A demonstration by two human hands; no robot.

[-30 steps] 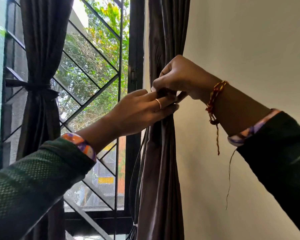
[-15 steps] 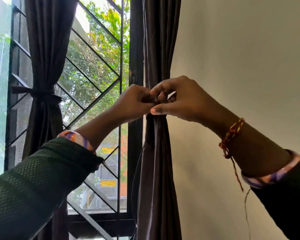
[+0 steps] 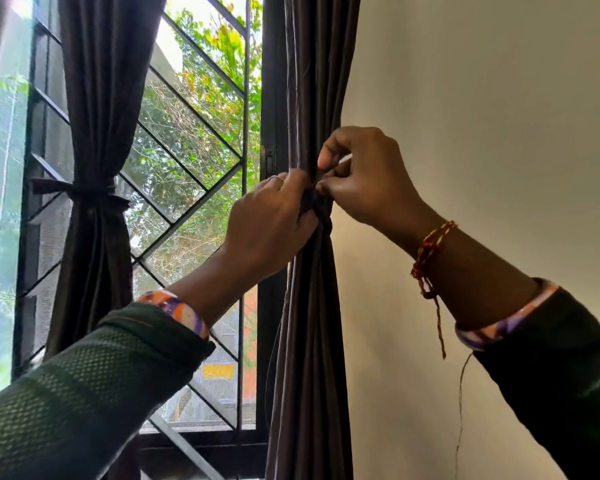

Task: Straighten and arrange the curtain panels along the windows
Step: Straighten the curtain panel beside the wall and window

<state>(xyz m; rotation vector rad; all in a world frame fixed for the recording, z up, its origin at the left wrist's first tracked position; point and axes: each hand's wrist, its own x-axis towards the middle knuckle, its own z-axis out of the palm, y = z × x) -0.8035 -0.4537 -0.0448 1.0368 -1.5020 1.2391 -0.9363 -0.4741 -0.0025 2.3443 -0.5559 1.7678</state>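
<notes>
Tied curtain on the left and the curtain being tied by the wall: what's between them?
In the head view, between the tied left curtain and the right curtain stands the window's diagonal metal grille, trees behind it, then the dark window frame.

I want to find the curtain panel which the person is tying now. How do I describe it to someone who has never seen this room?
Start at the barred window and go to its right edge, where it meets the plain cream wall. The dark curtain panel hanging there is the one. Both hands pinch it at its gathered middle, whereas the other curtain, further left, is already tied and untouched.
</notes>
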